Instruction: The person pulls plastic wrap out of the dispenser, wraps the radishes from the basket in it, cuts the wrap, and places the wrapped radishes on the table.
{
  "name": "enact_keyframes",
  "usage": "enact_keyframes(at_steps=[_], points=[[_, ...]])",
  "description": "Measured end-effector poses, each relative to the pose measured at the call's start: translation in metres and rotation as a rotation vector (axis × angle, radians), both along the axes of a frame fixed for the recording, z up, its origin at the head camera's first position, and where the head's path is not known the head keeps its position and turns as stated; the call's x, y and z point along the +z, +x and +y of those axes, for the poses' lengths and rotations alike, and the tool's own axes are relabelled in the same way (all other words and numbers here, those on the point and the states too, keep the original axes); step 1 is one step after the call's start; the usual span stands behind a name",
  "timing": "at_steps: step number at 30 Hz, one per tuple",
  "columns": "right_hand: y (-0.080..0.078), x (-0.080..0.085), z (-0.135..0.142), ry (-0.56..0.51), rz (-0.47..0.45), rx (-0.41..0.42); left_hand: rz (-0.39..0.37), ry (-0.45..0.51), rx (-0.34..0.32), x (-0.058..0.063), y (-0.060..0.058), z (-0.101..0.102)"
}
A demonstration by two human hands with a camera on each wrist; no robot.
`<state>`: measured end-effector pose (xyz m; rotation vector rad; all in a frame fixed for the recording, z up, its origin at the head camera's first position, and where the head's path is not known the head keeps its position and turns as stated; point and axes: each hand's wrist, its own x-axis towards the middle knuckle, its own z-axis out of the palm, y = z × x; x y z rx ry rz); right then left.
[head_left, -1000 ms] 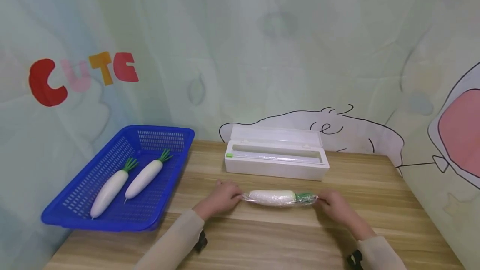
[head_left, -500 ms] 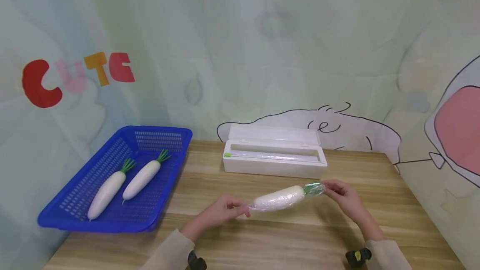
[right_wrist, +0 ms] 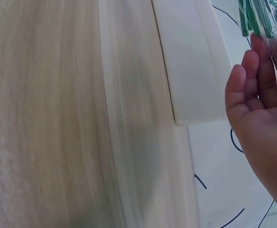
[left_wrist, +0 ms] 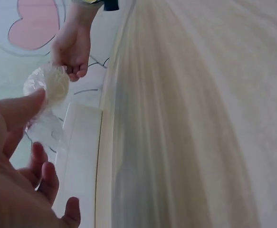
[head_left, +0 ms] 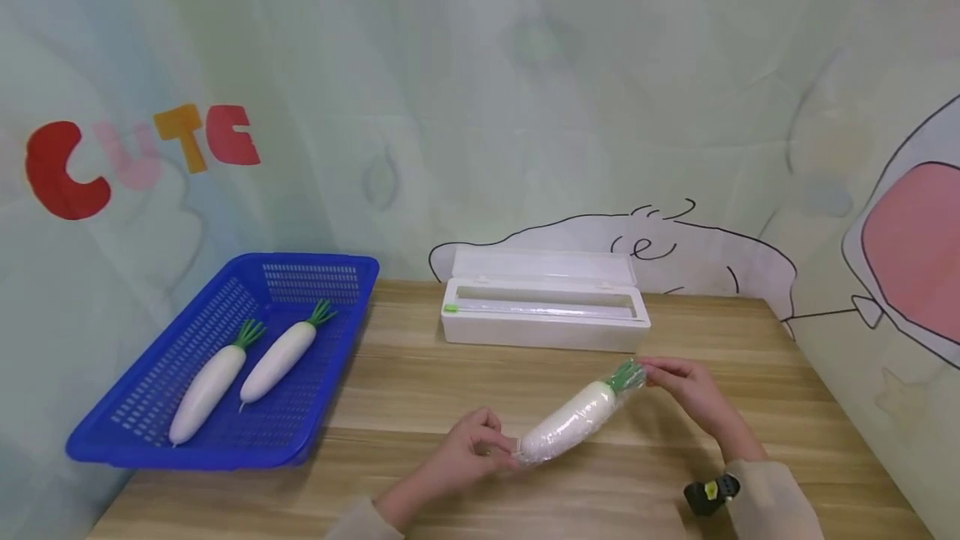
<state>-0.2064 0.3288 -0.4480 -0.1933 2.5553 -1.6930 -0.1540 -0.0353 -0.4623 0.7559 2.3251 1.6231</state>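
The wrapped radish [head_left: 567,425] is held between both hands, raised above the table [head_left: 397,390] at the near side, right of center. It is tilted: tip toward the near left, green leaves [head_left: 624,375] toward the far right. Clear film [right_wrist: 272,43] encloses the radish and leaves.

The left hand [head_left: 471,448] pinches the film at the tip between thumb and forefinger; its other fingers are loosely bent, free of the radish. The right hand [head_left: 690,394] pinches the film just beyond the leaves, thumb against fingertips.

The box [head_left: 545,333] stands beyond the radish, its lid [head_left: 543,267] raised at the far edge and a roll [head_left: 540,309] inside. At left, the blue basket [head_left: 187,458] contains two radishes [head_left: 207,394] side by side.
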Motion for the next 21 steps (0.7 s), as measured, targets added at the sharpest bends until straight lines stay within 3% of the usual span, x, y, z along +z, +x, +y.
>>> enact_keyframes(at_steps=[4,10,16,21], points=[[-0.003,-0.003,0.009,-0.066,-0.041,0.072,0.065,-0.055,0.015,-0.001,0.004,0.01],[0.001,-0.012,0.026,-0.17,-0.046,0.149,0.049,-0.06,0.029,0.001,0.001,0.019],[0.009,-0.016,0.037,-0.103,-0.084,0.106,0.023,-0.088,0.118,0.0,-0.008,0.032],[0.019,-0.017,0.052,-0.039,-0.108,0.028,0.032,-0.109,0.172,-0.001,-0.026,0.056]])
